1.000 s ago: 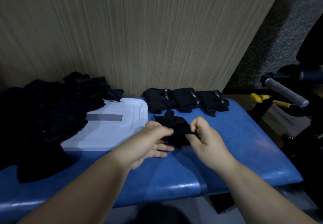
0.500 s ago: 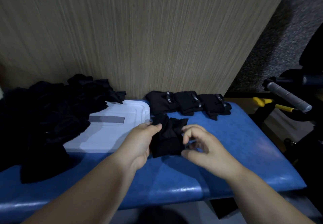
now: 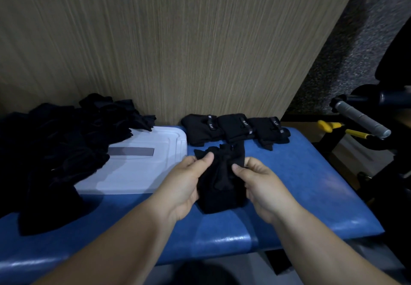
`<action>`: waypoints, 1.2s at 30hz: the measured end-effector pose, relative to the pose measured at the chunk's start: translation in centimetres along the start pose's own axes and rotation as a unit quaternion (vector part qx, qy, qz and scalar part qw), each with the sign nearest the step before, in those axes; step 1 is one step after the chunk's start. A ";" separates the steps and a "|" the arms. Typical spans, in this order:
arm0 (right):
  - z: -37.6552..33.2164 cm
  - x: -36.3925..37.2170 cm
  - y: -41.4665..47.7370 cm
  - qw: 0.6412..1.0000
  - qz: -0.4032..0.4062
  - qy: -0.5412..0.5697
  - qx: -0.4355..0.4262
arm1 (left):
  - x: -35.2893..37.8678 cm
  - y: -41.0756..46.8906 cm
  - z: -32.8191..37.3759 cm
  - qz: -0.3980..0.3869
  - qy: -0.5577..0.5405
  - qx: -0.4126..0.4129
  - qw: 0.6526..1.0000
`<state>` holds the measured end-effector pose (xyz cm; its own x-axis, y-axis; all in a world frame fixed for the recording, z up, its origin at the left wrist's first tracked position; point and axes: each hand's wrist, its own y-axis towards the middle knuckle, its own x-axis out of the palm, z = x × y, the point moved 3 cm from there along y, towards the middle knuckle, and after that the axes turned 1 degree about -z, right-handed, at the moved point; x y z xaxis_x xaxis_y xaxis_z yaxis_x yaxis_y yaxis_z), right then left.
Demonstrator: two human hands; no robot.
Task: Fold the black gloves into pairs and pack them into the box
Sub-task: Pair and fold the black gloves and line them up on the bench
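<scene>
A black glove (image 3: 221,180) lies on the blue padded bench (image 3: 300,184) in front of me. My left hand (image 3: 184,180) pinches its left upper edge between thumb and fingers. My right hand (image 3: 260,182) pinches its right side. Behind it, three folded glove pairs (image 3: 235,129) with small labelled straps sit in a row against the wall. A big heap of loose black gloves (image 3: 55,146) covers the left of the bench. The white box lid (image 3: 142,166) lies flat beside that heap, partly under it.
A wood-grain panel (image 3: 178,40) rises directly behind the bench. To the right stand dark equipment with a grey-taped handle (image 3: 360,119) and yellow-handled tools (image 3: 333,126). The bench's front edge is close to my forearms.
The glove was bunched between both hands, then laid flat with my right hand off it. Now both hands pinch its sides again, and it lies longer toward me.
</scene>
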<state>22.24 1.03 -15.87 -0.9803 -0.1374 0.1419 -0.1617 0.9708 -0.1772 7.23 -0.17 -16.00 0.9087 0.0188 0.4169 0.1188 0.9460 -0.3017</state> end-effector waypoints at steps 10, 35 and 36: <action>-0.3 -0.2 -0.2 0.998 0.025 -0.037 -0.047 | -0.3 1.2 -1.2 0.093 0.043 0.049 0.994; -2.3 -11.0 -0.8 0.896 0.132 -0.422 -0.028 | 9.8 4.1 -3.9 0.133 0.496 0.207 0.833; -2.2 -11.2 -0.8 0.873 0.134 -0.469 -0.009 | 9.8 4.1 -4.0 0.143 0.541 0.226 0.797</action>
<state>33.59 2.19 -15.15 -0.6449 0.0039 -0.7642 0.0816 0.9946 -0.0638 18.25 2.57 -16.55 0.7146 0.1949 -0.6718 -0.0889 0.9779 0.1892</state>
